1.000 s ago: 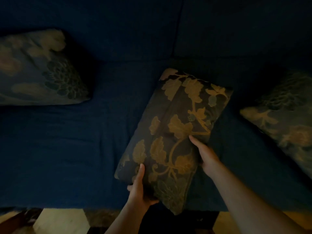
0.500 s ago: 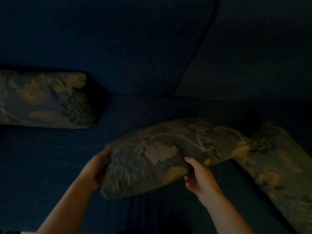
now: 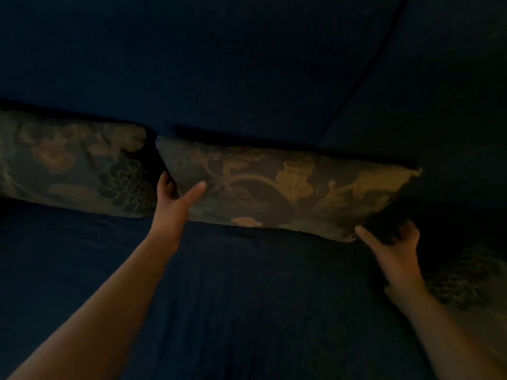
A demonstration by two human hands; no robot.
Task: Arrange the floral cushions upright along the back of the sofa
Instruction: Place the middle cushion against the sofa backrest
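1. The middle cushion (image 3: 288, 193), dark with gold floral scrolls, stands on its long edge against the sofa back (image 3: 219, 64), its lower edge resting on the seat (image 3: 247, 311). It tilts slightly, the right end sitting lower in the view than the left.
2. The left hand (image 3: 172, 204) is at the cushion's left end. It is spread wide: the thumb lies flat across the front face of the cushion, and the fingers reach up into the dark gap between this cushion and its neighbour. It presses or cups the end rather than closing around it.
3. The right hand (image 3: 395, 248) is at the lower right corner of the cushion. It too is open, thumb touching the bottom corner and fingers curled upward around the shadowed right end. The light is too dim to tell how firmly the fingers bear on the fabric.
4. A second floral cushion (image 3: 74, 163) stands upright against the sofa back just to the left, its right end almost touching the middle one.
5. A third floral cushion (image 3: 466, 283) lies at the right edge of the view, lower down on the seat and partly behind the right forearm; its position is hard to read in the dark.
6. The sofa is deep blue, with a seam running diagonally across its back at upper right.
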